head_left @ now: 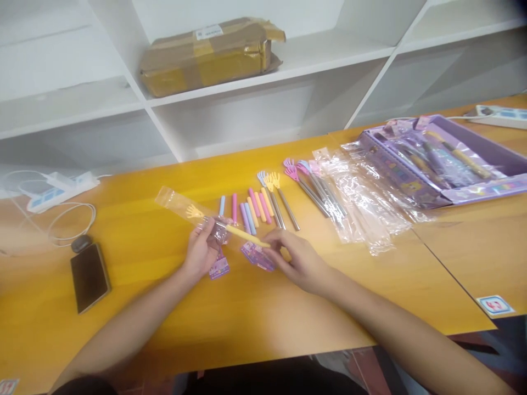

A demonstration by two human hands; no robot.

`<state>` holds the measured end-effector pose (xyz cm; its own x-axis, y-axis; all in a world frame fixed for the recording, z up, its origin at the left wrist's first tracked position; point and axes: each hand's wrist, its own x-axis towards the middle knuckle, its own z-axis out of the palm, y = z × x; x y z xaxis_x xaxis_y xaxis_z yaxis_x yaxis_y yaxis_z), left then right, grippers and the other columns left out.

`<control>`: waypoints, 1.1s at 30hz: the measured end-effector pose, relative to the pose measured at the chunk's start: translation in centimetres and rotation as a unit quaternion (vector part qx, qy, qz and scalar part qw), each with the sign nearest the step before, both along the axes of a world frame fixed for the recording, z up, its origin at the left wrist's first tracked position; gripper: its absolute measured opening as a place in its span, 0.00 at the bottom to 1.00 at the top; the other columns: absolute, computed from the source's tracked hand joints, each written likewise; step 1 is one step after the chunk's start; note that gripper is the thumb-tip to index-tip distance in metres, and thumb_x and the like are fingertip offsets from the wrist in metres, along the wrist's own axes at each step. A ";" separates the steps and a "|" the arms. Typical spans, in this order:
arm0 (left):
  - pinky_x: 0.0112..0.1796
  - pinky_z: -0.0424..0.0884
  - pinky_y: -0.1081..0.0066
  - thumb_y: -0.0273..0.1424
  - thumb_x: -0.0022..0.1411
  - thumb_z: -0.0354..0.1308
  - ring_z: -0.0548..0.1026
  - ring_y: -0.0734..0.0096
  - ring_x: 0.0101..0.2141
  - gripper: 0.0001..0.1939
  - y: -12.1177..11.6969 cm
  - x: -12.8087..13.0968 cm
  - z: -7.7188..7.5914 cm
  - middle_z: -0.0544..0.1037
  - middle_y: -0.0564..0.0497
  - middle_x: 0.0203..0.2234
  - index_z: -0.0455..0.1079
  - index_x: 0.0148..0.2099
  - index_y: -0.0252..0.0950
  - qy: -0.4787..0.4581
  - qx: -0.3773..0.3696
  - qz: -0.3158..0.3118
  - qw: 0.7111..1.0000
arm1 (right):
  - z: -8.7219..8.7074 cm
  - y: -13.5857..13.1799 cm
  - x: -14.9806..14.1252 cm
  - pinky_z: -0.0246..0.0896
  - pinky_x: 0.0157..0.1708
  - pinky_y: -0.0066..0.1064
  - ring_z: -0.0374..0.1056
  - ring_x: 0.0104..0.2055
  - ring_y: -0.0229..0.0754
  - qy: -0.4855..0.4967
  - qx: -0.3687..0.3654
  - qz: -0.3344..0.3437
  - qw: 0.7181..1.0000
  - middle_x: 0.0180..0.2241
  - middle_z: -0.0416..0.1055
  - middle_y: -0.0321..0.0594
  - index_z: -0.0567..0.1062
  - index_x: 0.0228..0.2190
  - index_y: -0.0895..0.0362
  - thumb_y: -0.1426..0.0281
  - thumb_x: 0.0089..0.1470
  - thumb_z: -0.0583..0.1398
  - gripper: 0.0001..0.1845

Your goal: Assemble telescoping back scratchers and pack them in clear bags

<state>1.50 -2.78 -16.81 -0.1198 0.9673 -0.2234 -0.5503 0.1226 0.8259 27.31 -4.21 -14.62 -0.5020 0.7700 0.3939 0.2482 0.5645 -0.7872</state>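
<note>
A yellow back scratcher (pixel 242 235) with a small hand-shaped head lies slantwise in a clear plastic sleeve (pixel 168 198). My left hand (pixel 201 251) is closed round its middle, thumb on top. At the lower end of the yellow handle, the fingertips of my right hand (pixel 298 259) pinch together; whether they grip the handle or the sleeve's edge is hard to see. Beneath my hands are purple printed cards (pixel 257 257). Just beyond lie several pastel handle grips (pixel 259 206) and metal-rod scratchers with yellow heads (pixel 272 180). Pink-headed scratchers (pixel 291 169) lie further right.
Clear plastic sleeves (pixel 366 208) are heaped at the right beside a purple display box (pixel 444 195) holding wrapped scratchers. A phone (pixel 89 277) and a power strip (pixel 61 191) with cables are at the left. A taped carton (pixel 209 57) sits on the white shelf behind.
</note>
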 end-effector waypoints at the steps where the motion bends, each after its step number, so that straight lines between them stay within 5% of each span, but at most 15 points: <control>1: 0.40 0.81 0.72 0.40 0.60 0.74 0.85 0.67 0.39 0.15 -0.1 0.0 0.0 0.87 0.46 0.39 0.81 0.42 0.33 -0.002 -0.004 -0.005 1.000 | -0.1 0.1 0.0 0.70 0.33 0.30 0.74 0.33 0.38 0.012 0.004 0.010 1.000 0.37 0.77 0.40 0.70 0.45 0.53 0.68 0.72 0.57 0.02; 7: 0.44 0.82 0.65 0.42 0.59 0.76 0.85 0.60 0.39 0.19 -2.3 1.5 0.2 0.86 0.45 0.37 0.82 0.43 0.33 0.009 -0.009 -0.094 0.995 | -0.5 0.0 -0.2 0.72 0.33 0.30 0.76 0.34 0.38 0.051 0.033 0.041 0.997 0.35 0.78 0.40 0.73 0.39 0.53 0.68 0.68 0.64 0.04; 16: 0.39 0.79 0.67 0.44 0.62 0.73 0.84 0.62 0.34 0.19 -4.4 2.5 -0.2 0.87 0.41 0.36 0.83 0.40 0.31 0.067 0.015 -0.200 0.977 | -0.8 -0.5 -0.5 0.66 0.35 0.34 0.74 0.36 0.41 -0.002 0.162 0.001 0.987 0.33 0.76 0.38 0.79 0.35 0.53 0.64 0.63 0.69 0.07; 29: 0.39 0.79 0.69 0.42 0.65 0.71 0.83 0.65 0.34 0.17 -4.6 2.7 -0.2 0.86 0.42 0.36 0.82 0.44 0.31 0.047 0.007 -0.234 0.971 | -1.9 -0.6 -0.7 0.64 0.36 0.33 0.72 0.37 0.41 0.004 0.148 -0.004 0.989 0.35 0.76 0.39 0.76 0.36 0.55 0.65 0.60 0.71 0.11; 33: 0.39 0.79 0.68 0.40 0.61 0.74 0.82 0.67 0.32 0.17 -4.2 2.6 -0.1 0.85 0.46 0.33 0.80 0.42 0.31 0.035 0.013 -0.196 0.980 | -1.5 0.4 0.0 0.66 0.36 0.33 0.70 0.38 0.42 -0.027 0.173 0.074 0.982 0.38 0.74 0.41 0.75 0.42 0.56 0.53 0.56 0.72 0.22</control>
